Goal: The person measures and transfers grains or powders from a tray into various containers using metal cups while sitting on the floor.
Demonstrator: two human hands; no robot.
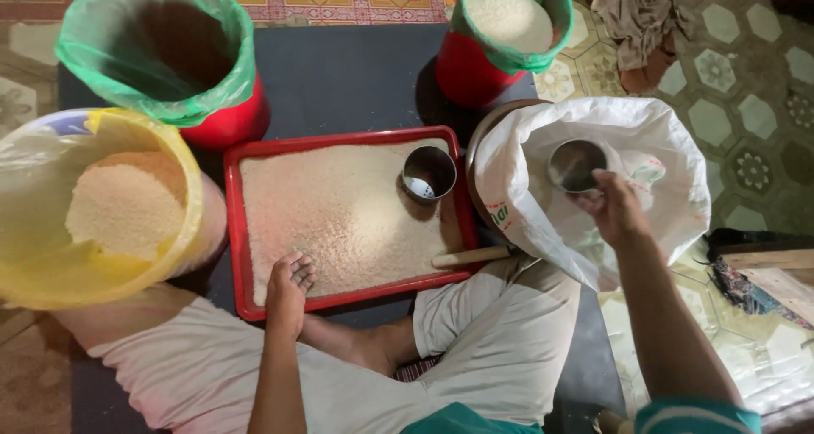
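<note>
Two hands are ours: the left hand point(290, 283) rests with fingers curled on the pale grain in the flat red plastic tray point(240, 230), empty; the right hand point(612, 207) grips a round steel cup point(576, 164) inside the open white woven sack point(670, 158), beside the tray.
</note>
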